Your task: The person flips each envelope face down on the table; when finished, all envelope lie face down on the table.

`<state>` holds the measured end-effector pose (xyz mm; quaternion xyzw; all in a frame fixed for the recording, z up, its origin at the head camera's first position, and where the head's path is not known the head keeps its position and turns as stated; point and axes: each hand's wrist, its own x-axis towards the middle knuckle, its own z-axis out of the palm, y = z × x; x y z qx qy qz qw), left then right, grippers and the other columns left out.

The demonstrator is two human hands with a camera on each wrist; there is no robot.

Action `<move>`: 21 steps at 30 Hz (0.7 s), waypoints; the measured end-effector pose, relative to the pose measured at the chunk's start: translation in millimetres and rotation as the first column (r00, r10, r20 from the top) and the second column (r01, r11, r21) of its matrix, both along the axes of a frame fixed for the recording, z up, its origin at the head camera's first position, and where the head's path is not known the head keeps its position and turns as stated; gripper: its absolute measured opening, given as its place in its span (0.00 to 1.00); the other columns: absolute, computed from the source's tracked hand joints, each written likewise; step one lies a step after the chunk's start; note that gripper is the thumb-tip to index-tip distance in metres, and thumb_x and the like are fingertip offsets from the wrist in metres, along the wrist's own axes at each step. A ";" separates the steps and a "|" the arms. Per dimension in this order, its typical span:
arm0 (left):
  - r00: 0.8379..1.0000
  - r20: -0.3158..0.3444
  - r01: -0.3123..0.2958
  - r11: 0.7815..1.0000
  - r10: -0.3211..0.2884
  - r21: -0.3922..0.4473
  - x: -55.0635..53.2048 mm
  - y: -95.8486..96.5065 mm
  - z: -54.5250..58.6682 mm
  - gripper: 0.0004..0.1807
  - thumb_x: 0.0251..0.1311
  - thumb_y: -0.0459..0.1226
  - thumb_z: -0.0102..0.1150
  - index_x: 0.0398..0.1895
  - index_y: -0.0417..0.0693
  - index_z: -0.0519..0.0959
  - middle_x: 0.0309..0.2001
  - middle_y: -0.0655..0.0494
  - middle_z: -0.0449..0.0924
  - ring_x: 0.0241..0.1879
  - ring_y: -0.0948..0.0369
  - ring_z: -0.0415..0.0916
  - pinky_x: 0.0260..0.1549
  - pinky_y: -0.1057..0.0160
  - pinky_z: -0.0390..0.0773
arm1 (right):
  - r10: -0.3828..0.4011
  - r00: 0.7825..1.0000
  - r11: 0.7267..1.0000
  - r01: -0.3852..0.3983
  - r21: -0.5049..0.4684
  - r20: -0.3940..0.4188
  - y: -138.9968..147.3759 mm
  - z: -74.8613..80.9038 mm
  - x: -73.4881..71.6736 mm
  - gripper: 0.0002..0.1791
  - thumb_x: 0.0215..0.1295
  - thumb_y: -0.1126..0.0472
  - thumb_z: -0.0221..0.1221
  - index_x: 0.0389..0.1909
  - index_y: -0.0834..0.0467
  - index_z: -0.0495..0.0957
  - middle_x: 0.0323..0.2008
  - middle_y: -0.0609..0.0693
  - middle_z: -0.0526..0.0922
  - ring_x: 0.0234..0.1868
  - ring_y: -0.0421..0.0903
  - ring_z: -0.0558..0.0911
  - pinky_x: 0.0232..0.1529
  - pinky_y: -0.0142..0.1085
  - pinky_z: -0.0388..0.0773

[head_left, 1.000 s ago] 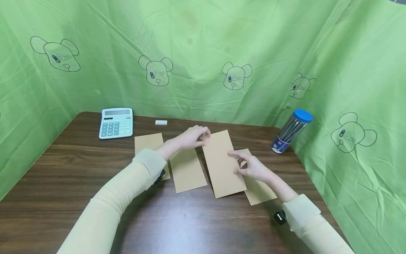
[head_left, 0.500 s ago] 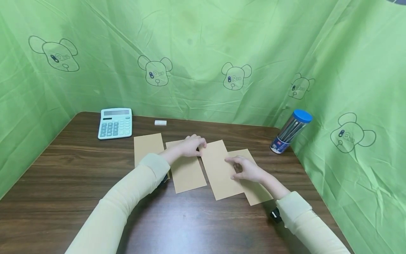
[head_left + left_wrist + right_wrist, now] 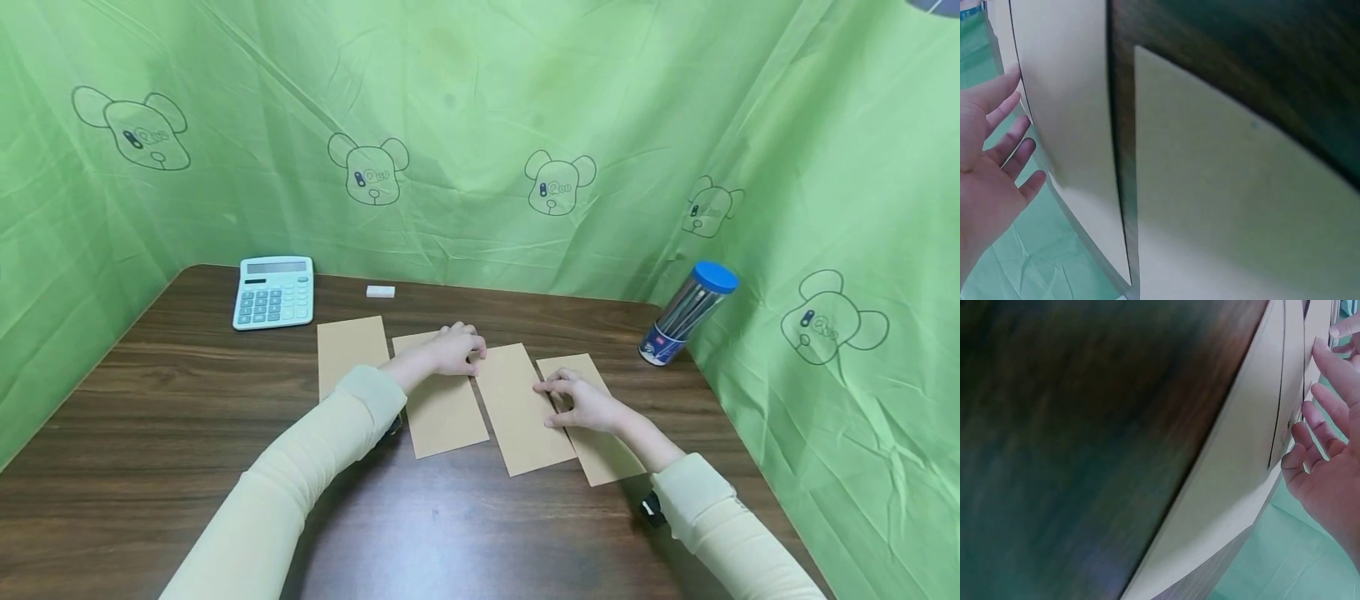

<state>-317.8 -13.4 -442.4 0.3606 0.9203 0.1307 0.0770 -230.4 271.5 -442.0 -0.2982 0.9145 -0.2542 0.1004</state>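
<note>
Four-sided kraft paper sheets, plain brown, lie side by side in a slanting row. At the third from the left, a kraft sheet (image 3: 517,421), both hands meet its long edges. My left hand (image 3: 452,350) has its fingertips by the upper left edge, reaching over the second sheet (image 3: 450,417). Loosely bent fingers of my right hand (image 3: 583,406) touch the right edge, above the rightmost sheet (image 3: 606,457). In the left wrist view, the left hand (image 3: 991,175) has relaxed, spread fingers; in the right wrist view, the right hand (image 3: 1335,450) does too. My left sleeve partly hides the leftmost sheet (image 3: 348,350).
A pale blue calculator (image 3: 274,293) and a small white block (image 3: 380,292) lie along the back of the wooden table (image 3: 187,433). A clear tube of pencils with a blue lid (image 3: 686,312) stands at the right edge. A green curtain (image 3: 465,108) surrounds the back and sides.
Both hands have lowered the third sheet and shifted it toward me. It now lies flat, with a narrow gap beside the rightmost sheet that it overlapped earlier.
</note>
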 end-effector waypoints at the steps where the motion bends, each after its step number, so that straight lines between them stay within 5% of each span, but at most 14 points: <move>1: 1.000 0.001 -0.001 1.000 0.001 0.001 0.3 0.2 0.5 0.15 0.54 0.45 0.65 0.44 0.56 0.79 0.52 0.54 0.72 0.53 0.54 0.63 0.48 0.54 0.63 | 0.004 1.000 1.000 -0.004 -0.006 -0.013 0.5 0.6 0.6 0.32 0.52 0.55 0.69 0.58 0.60 0.74 0.50 0.56 0.72 0.48 0.53 0.70 0.45 0.46 0.69; 11: 1.000 -0.022 -0.017 0.999 0.018 0.041 6.5 11.1 9.2 0.29 0.52 0.50 0.66 0.56 0.48 0.74 0.56 0.51 0.70 0.58 0.52 0.61 0.54 0.51 0.61 | -0.024 0.989 0.999 0.017 -0.048 -0.143 23.3 8.1 9.1 0.33 0.45 0.56 0.73 0.56 0.58 0.76 0.50 0.53 0.76 0.50 0.52 0.76 0.50 0.48 0.72; 21: 1.000 -0.012 -0.006 0.993 0.007 0.121 16.0 37.8 20.2 0.34 0.53 0.51 0.65 0.62 0.48 0.70 0.61 0.51 0.67 0.64 0.52 0.57 0.61 0.48 0.57 | -0.103 0.985 0.994 0.098 -0.038 -0.141 63.7 15.8 15.8 0.36 0.46 0.54 0.72 0.59 0.53 0.73 0.53 0.51 0.74 0.51 0.57 0.75 0.48 0.52 0.73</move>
